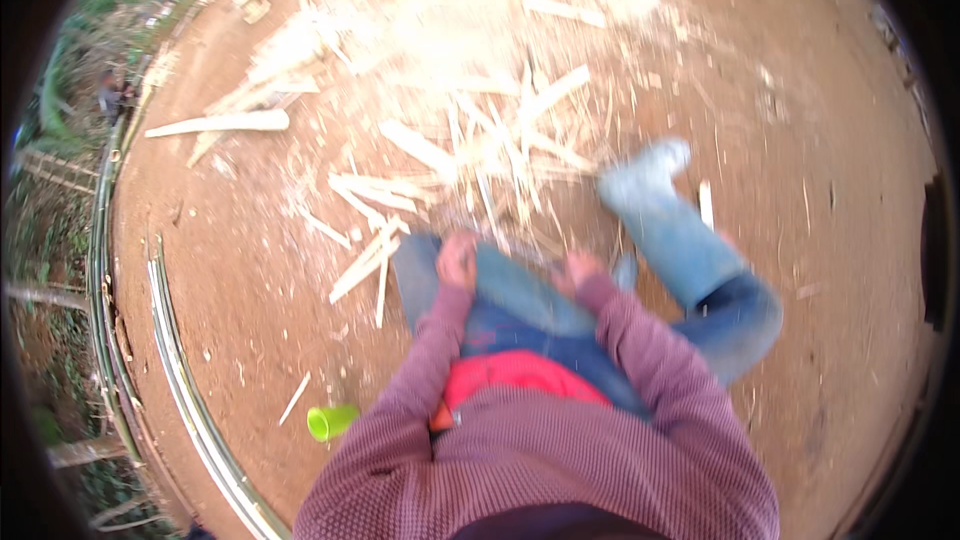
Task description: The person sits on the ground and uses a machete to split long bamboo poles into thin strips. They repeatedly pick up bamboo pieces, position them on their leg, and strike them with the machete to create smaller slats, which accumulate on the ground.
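Head view: the left hand (457,260) is over the bent leg (525,292); the right hand (580,273) lies to its right, apart from it. Motion blur obscures both; how far either is closed, and on what, cannot be told. Split sticks (418,148), pale and straight-edged, lie crossed on brown earth (830,340) ahead of both hands, some left of the left hand. Right of the right hand: a grey-blue boot (672,230). Behind-left of the left hand: a cylindrical green cup (345,419). Textured purple sweater (540,450), cut off below.
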The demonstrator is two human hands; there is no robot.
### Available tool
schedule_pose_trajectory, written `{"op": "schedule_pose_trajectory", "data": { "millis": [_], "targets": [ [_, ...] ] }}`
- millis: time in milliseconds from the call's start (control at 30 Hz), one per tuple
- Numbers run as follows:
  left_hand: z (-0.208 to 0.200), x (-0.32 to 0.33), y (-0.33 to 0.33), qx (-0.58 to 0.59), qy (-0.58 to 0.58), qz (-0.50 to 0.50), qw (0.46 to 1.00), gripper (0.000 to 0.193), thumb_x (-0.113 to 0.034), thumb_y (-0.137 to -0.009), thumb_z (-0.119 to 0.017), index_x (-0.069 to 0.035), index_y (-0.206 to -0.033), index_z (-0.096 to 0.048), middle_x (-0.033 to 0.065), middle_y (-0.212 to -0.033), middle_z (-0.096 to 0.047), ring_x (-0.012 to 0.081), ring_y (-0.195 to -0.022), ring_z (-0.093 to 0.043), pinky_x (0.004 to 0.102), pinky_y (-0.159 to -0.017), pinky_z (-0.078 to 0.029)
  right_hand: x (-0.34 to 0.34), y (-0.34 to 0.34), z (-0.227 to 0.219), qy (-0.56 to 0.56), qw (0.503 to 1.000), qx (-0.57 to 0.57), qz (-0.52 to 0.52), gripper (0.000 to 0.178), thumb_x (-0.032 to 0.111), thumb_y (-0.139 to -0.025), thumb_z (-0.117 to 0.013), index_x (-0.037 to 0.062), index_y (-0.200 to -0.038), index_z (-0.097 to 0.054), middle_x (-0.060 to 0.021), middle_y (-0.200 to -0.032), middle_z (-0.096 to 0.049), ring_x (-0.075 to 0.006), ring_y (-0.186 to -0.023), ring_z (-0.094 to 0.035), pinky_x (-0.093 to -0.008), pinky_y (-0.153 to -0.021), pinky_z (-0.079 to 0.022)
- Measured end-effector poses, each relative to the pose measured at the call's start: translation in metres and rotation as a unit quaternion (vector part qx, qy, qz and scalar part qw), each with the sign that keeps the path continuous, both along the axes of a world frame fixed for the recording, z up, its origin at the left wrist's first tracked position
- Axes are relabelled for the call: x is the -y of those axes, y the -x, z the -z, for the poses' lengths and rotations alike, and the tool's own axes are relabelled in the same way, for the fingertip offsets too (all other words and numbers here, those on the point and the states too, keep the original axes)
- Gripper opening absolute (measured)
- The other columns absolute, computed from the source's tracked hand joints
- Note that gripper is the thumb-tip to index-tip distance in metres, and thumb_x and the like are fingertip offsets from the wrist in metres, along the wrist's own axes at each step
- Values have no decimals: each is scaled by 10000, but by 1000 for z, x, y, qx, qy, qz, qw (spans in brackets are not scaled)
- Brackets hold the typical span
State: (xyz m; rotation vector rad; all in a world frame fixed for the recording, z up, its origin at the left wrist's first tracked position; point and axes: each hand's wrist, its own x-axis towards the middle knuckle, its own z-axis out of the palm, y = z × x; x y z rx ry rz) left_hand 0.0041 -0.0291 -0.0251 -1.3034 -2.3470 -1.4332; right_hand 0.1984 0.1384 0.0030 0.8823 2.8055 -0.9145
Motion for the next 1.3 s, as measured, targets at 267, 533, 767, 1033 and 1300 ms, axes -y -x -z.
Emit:
{"op": "schedule_pose_trajectory", "data": {
  "millis": [267,533,767,1033,1300],
  "targets": [
    [-24,-15,-8,42,33,-26,998,199,5,-761,-567,-75,-925,-647,128,-970,-607,308,-919,-587,353,-798,-474,-10,11,-45,30,998,63,-4,317,303,-734,-596,46,-904,-673,-218,-831,-637,-373,-800,-622,-445,-757,-489],
    [-28,-14,-14,45,37,-27,998,226,25,-757,-559,-89,-933,-644,113,-965,-602,297,-884,-588,351,-769,-473,-14,1,-45,20,997,76,-20,321,297,-735,-596,53,-928,-671,-208,-882,-642,-364,-841,-624,-440,-775,-489],
    [-29,-12,-9,52,22,-35,998,222,21,-768,-544,-80,-946,-630,118,-964,-600,306,-884,-583,355,-775,-466,-15,2,-35,11,996,93,-3,322,306,-742,-594,56,-931,-668,-201,-892,-643,-350,-864,-625,-430,-793,-491],
    [-33,-13,-8,96,4,-44,994,212,23,-782,-535,-55,-966,-606,133,-948,-578,316,-878,-577,348,-762,-461,-19,4,-31,15,993,118,18,344,320,-745,-602,34,-928,-657,-204,-933,-638,-353,-901,-615,-431,-801,-488],
    [-33,-9,-5,103,12,-65,993,204,40,-765,-533,-48,-946,-567,136,-928,-560,329,-862,-562,358,-745,-451,-19,5,-56,-10,993,116,-17,354,329,-737,-613,50,-952,-650,-201,-937,-640,-345,-895,-621,-434,-798,-489]
  ]
}}
